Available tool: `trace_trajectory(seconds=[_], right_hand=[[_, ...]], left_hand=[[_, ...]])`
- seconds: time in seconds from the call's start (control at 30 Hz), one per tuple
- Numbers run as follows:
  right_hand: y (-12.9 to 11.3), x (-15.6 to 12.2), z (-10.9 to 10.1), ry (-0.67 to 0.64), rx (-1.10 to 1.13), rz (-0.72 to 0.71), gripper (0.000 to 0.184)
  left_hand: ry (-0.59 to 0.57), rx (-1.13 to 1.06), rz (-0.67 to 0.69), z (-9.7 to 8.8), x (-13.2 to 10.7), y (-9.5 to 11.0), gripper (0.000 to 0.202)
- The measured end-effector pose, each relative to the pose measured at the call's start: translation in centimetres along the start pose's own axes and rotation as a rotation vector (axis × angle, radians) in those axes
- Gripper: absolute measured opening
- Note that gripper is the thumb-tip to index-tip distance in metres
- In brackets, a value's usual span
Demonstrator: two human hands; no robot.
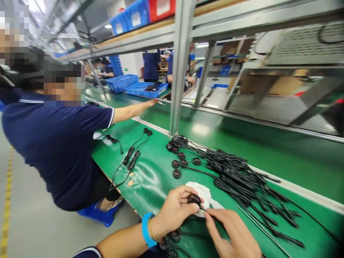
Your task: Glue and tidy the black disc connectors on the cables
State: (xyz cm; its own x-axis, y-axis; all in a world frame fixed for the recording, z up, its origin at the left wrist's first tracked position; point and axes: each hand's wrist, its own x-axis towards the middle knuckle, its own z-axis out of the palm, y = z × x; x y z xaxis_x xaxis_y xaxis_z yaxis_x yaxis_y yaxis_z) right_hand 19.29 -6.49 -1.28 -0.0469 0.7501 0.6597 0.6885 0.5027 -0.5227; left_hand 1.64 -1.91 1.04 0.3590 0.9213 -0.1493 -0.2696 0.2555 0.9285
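Left fingers (184,189) are gripping the black round piece (194,199) above the bench (154,184), toward its near edge; right fingers (220,214) are pinching its cable (203,209), apparently steadying both.

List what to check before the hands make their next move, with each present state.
1. Left hand gripping the round black part: ok.
2. Right hand pinching the thin black cable beside that part: ok.
3. White cloth or paper close to the hands: ok.
4. Cables in the pile separated: not ok, they overlap.
5. Co-worker's outstretched arm clear of both hands: ok.
6. Underside of the held part: cannot tell, hidden.
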Motion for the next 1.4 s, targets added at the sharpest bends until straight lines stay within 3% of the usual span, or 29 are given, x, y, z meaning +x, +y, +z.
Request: trace_trajectory(seconds=[0.23, 0.6, 0.83, 1.13, 1.4], right_hand=[[-2.1, 1.9, -0.1, 0.055, -0.082, -0.042, 0.008], [-2.1, 1.4, 0.0, 0.072, -0.062, -0.066, 0.010], [-1.7, 1.3, 0.0, 0.059, -0.021, -0.022, 0.008], [-1.4, 1.2, 0.2, 0.023, -0.029, -0.042, 0.010], [-1.7, 0.9, 0.4, 0.003, -0.028, -0.048, 0.011]], left_hand=[[-0.117, 0.032, -0.023, -0.6, -0.1, 0.5, 0.035], [-0.095, 0.091, -0.034, -0.6, -0.1, 1.0, 0.028], [-0.048, 0.241, -0.056, -0.4, -0.6, 1.0, 0.047], [-0.008, 0.398, -0.010, -0.6, -0.8, 1.0, 0.049], [0.001, 0.352, -0.005, -0.5, -0.5, 1.2, 0.036]])
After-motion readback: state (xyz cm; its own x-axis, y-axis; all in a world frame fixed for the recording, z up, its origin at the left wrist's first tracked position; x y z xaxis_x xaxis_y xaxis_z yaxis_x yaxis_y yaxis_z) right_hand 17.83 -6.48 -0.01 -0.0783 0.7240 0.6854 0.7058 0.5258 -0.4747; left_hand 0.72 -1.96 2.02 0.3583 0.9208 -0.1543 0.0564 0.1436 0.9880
